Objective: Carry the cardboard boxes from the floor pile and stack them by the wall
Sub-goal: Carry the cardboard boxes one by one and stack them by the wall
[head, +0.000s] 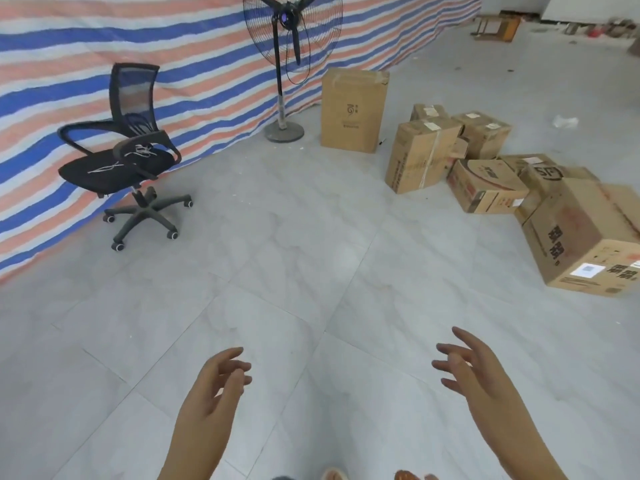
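Observation:
Several brown cardboard boxes lie in a loose pile on the floor at the right: a large one nearest me [585,244], a flat one with red print [485,188] and a taller taped one [420,155] behind it. One tall box [353,110] stands upright by the striped tarp wall [104,57]. My left hand [216,386] and my right hand [467,365] hover low in front of me, fingers relaxed and spread, holding nothing, well short of the pile.
A black office chair [128,157] on casters stands at the left near the tarp. A pedestal fan [287,39] stands beside the tall box. Grey tiled floor [294,271] stretches between me and the boxes. Clutter lies at the far right.

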A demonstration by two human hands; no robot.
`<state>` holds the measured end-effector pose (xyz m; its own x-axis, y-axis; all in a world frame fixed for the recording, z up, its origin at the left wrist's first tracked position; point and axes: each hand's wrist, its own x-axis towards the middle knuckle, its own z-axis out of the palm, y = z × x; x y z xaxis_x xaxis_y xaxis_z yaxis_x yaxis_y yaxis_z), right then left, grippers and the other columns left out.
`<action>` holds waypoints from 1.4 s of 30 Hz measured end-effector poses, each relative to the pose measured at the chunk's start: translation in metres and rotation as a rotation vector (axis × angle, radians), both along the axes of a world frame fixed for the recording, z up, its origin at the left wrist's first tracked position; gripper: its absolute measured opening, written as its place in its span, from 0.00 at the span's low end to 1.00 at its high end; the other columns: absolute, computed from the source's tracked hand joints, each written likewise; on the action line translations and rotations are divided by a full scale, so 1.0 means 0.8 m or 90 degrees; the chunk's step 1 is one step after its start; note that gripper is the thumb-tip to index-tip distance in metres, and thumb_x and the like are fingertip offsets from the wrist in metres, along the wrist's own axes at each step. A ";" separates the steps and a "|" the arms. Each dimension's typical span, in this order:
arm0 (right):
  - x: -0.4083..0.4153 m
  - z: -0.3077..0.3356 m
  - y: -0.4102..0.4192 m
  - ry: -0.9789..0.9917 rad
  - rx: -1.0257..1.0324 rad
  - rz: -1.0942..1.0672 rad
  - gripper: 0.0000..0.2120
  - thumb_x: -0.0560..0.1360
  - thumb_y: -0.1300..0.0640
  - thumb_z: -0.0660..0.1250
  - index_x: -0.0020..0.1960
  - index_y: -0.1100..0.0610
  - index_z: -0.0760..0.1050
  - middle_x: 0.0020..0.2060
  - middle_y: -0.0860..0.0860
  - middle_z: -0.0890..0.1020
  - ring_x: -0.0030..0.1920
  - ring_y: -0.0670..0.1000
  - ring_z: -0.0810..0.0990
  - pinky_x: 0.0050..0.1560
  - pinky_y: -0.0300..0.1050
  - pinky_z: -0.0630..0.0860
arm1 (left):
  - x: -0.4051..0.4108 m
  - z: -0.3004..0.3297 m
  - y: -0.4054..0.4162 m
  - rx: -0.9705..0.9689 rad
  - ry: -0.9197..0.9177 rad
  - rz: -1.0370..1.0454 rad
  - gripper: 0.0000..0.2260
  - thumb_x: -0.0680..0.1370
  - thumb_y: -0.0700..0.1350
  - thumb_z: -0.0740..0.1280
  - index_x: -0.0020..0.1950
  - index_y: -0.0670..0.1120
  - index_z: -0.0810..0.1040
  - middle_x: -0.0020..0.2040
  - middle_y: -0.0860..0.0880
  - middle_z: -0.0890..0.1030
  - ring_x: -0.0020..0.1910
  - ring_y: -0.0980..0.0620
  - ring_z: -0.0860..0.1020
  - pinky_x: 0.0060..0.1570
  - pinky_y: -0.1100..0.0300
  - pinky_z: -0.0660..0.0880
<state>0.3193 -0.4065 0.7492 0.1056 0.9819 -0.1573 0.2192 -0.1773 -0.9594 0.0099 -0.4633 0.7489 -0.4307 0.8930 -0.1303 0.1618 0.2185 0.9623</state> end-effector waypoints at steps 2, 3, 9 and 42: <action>-0.005 0.001 0.039 -0.008 -0.005 0.013 0.15 0.78 0.55 0.61 0.62 0.40 0.70 0.52 0.42 0.82 0.50 0.42 0.82 0.55 0.48 0.76 | -0.004 0.002 0.043 0.001 -0.007 -0.010 0.13 0.80 0.34 0.59 0.55 0.50 0.77 0.45 0.49 0.82 0.43 0.56 0.81 0.47 0.57 0.78; -0.007 -0.001 0.058 -0.009 -0.007 0.009 0.15 0.78 0.55 0.61 0.62 0.40 0.70 0.52 0.41 0.82 0.50 0.43 0.82 0.55 0.48 0.76 | -0.007 0.003 0.066 0.003 -0.008 -0.009 0.14 0.79 0.33 0.59 0.54 0.49 0.78 0.44 0.49 0.82 0.43 0.55 0.81 0.46 0.59 0.79; -0.019 -0.031 0.188 0.008 -0.045 -0.043 0.15 0.79 0.57 0.62 0.63 0.42 0.71 0.52 0.44 0.82 0.49 0.43 0.83 0.54 0.48 0.77 | -0.026 -0.023 0.220 -0.026 -0.009 -0.024 0.14 0.79 0.32 0.59 0.53 0.49 0.78 0.45 0.46 0.82 0.41 0.56 0.81 0.44 0.65 0.78; 0.091 -0.012 1.105 -0.041 -0.063 -0.162 0.14 0.80 0.56 0.59 0.64 0.47 0.70 0.53 0.46 0.81 0.49 0.44 0.83 0.52 0.46 0.77 | 0.070 -0.014 1.210 -0.021 0.047 -0.185 0.12 0.80 0.40 0.60 0.54 0.57 0.76 0.47 0.58 0.82 0.46 0.59 0.81 0.49 0.57 0.75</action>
